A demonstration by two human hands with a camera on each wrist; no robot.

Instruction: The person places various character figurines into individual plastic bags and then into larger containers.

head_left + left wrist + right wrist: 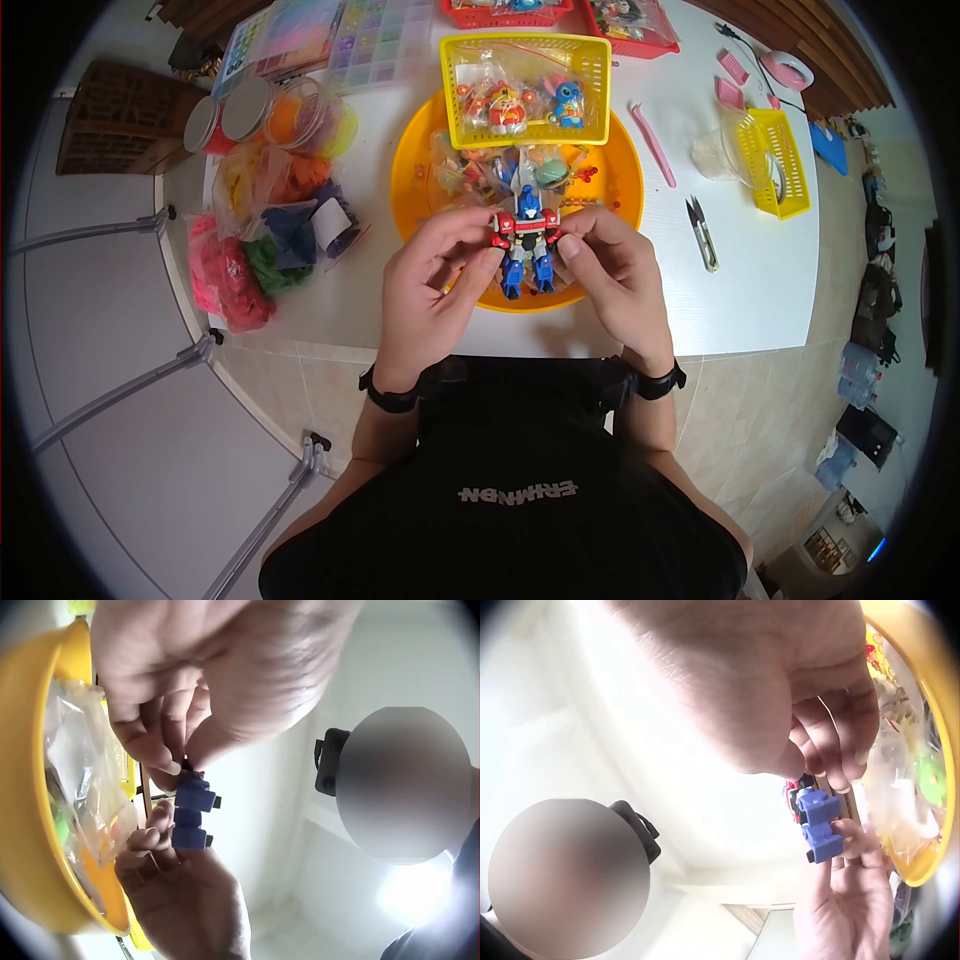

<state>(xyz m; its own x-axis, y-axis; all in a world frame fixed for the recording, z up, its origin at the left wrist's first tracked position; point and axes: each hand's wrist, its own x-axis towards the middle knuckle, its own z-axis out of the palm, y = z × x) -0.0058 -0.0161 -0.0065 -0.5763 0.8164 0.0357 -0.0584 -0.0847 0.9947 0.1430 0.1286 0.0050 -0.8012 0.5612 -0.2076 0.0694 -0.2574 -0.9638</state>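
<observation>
Both hands hold up a small toy robot [527, 235], red, blue and silver, upright over the near part of a round orange basin [405, 165]. My left hand [435, 280] pinches its arm on the left side between thumb and fingertips. On the other side, the thumb and fingers of my right hand [618, 285] pinch the opposite arm. The robot's blue legs [193, 817] hang free below the fingers in the left wrist view. Beneath it in the basin lie clear plastic bags [894, 787] with small coloured pieces.
A yellow basket [455, 95] with bagged figures sits on the basin's far rim. To the left are lidded jars [247, 108] and bags of coloured material [230, 275]. Rightward lie pink tweezers [654, 145], thread snips [702, 235] and another yellow basket [780, 165].
</observation>
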